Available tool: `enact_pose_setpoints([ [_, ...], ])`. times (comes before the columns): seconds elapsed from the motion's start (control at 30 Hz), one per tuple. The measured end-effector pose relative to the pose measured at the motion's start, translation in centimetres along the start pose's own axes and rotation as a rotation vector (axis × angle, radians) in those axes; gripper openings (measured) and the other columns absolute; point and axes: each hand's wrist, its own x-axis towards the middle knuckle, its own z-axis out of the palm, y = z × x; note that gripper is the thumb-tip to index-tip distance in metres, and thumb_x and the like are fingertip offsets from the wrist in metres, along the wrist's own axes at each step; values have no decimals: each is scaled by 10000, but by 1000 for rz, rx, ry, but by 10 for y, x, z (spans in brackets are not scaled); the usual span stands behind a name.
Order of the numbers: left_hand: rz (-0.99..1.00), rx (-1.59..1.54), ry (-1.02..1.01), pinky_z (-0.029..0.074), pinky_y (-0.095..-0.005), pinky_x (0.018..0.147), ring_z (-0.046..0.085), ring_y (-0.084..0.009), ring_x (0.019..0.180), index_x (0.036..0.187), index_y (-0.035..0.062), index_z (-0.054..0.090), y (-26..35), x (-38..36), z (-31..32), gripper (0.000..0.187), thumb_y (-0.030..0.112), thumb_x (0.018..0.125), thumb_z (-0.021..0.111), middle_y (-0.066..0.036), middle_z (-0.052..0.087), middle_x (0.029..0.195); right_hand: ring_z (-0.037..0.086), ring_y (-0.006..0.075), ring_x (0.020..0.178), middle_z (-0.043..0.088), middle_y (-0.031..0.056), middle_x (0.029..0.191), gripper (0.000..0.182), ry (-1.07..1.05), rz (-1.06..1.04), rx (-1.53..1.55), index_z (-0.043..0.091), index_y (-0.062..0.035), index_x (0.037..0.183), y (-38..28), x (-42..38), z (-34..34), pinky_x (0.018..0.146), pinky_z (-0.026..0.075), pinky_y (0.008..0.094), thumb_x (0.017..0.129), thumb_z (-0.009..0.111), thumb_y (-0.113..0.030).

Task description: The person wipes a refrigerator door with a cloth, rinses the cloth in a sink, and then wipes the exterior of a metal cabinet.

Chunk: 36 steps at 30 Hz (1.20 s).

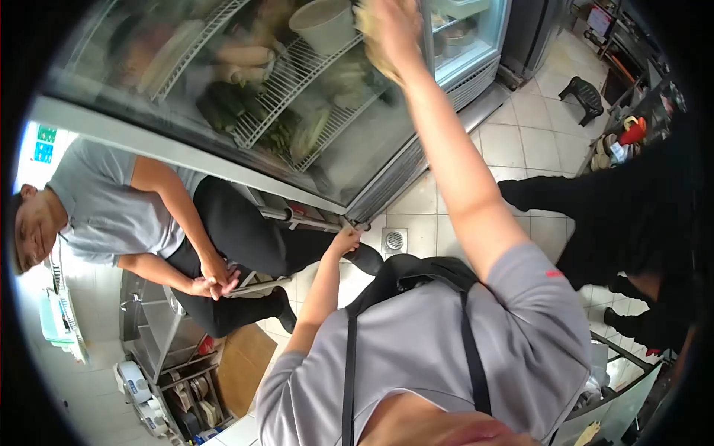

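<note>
While the right hand [396,33] reaches up in the head view, a blurred yellowish item [377,46] lies against it, before the fridge; whether those fingers grip it, I cannot tell. The left hand [345,241] is by the lower corner of the glass door [186,158], fingers curled, their hold unclear. Behind the glass, a tub [324,28] sits on a wire shelf [286,85].

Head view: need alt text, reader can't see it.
A right hand holds a yellowish cloth up at a glass fridge door, wire shelves showing through it; left hand near the door's lower corner. A co-worker sits at frame left.
</note>
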Motion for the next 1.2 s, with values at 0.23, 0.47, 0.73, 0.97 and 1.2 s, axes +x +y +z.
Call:
enact_pose_setpoints([
  [0.23, 35, -6, 92, 448, -248, 548, 558, -131, 618, 899, 16, 550, -28, 11, -4, 227, 212, 838, 452, -72, 585, 733, 118, 309, 1264, 169, 168, 1360, 515, 478, -523, -997, 193, -16, 1301, 125, 74, -33, 1025, 86, 380, 877, 328, -274],
  [0.47, -315, -196, 8, 452, -243, 612, 566, -127, 720, 988, 38, 524, -35, 24, 21, 243, 221, 857, 432, -60, 580, 842, 422, 214, 1043, 421, 97, 1155, 408, 1120, 12, 274, 333, -12, 1194, 379, -93, -350, 894, 325, 292, 879, 376, -268],
  [0.73, -333, -104, -123, 429, -227, 589, 548, -98, 700, 933, 39, 529, 5, 76, 48, 233, 251, 858, 465, -37, 575, 771, 429, 185, 1028, 468, 42, 1102, 407, 1312, 352, 345, 403, -87, 1155, 453, -147, -426, 865, 353, 312, 866, 351, -369],
  [0.97, -114, 7, -58, 437, -231, 574, 561, -114, 669, 914, 16, 538, 8, 56, 20, 213, 207, 856, 463, -51, 584, 770, 252, 226, 1226, 278, 132, 1323, 467, 920, -211, -946, 252, 19, 1269, 203, 39, -163, 1002, 190, 313, 857, 363, -170],
  [1.2, -266, 230, -150, 456, -250, 619, 573, -135, 720, 962, 7, 521, 11, 42, 30, 265, 235, 867, 424, -92, 590, 835, 101, 395, 1253, 125, 264, 1337, 562, 220, -504, -1174, 330, -85, 1277, 214, -32, -70, 999, 87, 491, 803, 431, -369],
])
